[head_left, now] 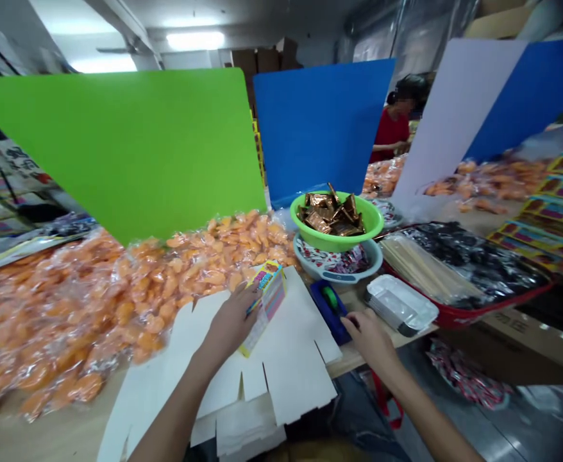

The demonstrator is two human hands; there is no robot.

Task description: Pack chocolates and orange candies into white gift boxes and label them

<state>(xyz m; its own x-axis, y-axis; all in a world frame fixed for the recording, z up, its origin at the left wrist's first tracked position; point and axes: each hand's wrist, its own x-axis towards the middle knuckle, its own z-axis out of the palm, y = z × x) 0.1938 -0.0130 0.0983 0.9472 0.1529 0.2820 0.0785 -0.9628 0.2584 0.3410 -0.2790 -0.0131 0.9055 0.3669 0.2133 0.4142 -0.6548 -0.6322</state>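
Note:
My left hand (233, 321) is wrapped around a small printed carton (269, 298), yellow, pink and blue, standing tilted over flat white cardboard blanks (295, 346). My right hand (370, 333) is closed in a pinch at the side of a blue tape dispenser (327, 314) that carries a green roll (329, 297). Whatever lies between those fingertips is too small to make out. Just right of that hand sits a stack of clear and white plastic trays (401, 305).
Bagged orange pieces (156, 289) cover the table's left. A green bowl (336, 240) of brown packets rests over a grey-blue basin (344, 276). A red tray (493, 308) holds sticks and black packets. Green (132, 147) and blue panels (320, 128) stand behind; a person in red works beyond.

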